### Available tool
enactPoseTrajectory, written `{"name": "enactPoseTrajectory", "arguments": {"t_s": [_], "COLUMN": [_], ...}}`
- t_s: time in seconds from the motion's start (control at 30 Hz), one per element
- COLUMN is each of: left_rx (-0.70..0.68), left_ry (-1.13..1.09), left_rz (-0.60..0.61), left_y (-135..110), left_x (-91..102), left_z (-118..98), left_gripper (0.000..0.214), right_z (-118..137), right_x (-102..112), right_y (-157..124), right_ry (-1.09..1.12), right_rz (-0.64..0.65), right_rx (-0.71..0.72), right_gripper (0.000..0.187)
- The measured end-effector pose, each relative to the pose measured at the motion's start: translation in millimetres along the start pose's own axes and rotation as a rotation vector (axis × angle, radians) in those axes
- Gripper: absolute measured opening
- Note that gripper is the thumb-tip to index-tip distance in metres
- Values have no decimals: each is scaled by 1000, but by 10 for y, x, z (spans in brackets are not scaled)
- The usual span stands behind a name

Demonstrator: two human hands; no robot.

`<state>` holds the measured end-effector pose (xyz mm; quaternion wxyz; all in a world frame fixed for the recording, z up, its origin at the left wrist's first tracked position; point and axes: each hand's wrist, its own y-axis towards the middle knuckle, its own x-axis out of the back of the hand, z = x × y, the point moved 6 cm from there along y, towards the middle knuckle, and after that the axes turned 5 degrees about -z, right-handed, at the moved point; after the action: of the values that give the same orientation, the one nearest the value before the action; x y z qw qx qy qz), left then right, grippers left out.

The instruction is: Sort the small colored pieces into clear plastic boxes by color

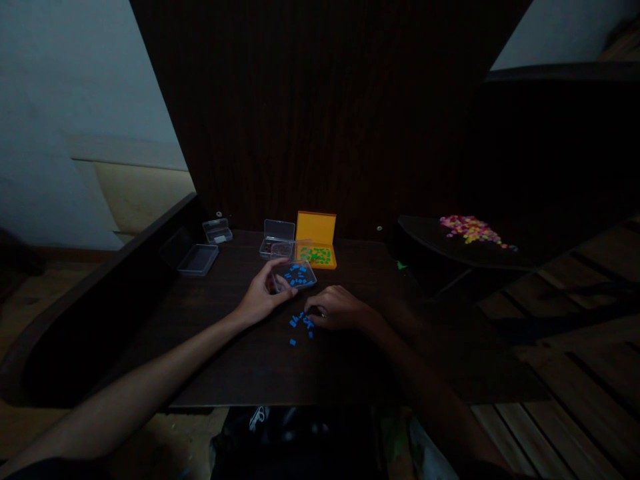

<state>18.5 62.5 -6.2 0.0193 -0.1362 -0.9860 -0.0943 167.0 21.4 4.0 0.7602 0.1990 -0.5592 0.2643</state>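
Note:
My left hand [267, 288] grips a clear plastic box [313, 283] by its left side, holding it tilted above the dark wooden table [240, 360]. Several small blue pieces [299, 272] lie inside that box, and its transparent lid stands raised at the back. Just to the right and nearer to me, my right hand [336, 308] is bent over a loose group of blue pieces [301, 321] on the tabletop. Its fingertips are drawn together at these pieces; whether one is pinched between them is hidden.
Behind the held box stands an open yellow box [316, 228] with green pieces in it. An open clear box [279, 230] with dark contents is beside it. Farther left are a small clear case [218, 231] and a clear tray [199, 259]. Colourful bits [473, 229] cover a right-hand ledge.

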Motion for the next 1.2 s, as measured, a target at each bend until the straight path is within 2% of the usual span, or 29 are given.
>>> {"name": "enactPoseTrajectory", "arguments": {"t_s": [0.23,0.47,0.7,1.03,1.2], "left_rx": [-10,2,4,-1,1], "left_ry": [12,-2,2,6,-1], "left_rz": [1,0,5,1,2], "left_y": [1,1,-4,-10,-8], "left_x": [-2,3,-5,-4,4], "left_z": [-34,-25,-23,-60,-44], "left_gripper": [70,71,71,70,70], "right_z": [-34,-155,-100,-52,-110], "right_x": [-30,1,3,-21,16], "right_y": [25,11,3,-1,-24], "right_ry": [-10,-106,-59,-76,-99], "right_rz": [27,12,26,19,12], "right_rx": [-38,-139,-62,-63,-101], "right_gripper": [14,19,26,26,24]}}
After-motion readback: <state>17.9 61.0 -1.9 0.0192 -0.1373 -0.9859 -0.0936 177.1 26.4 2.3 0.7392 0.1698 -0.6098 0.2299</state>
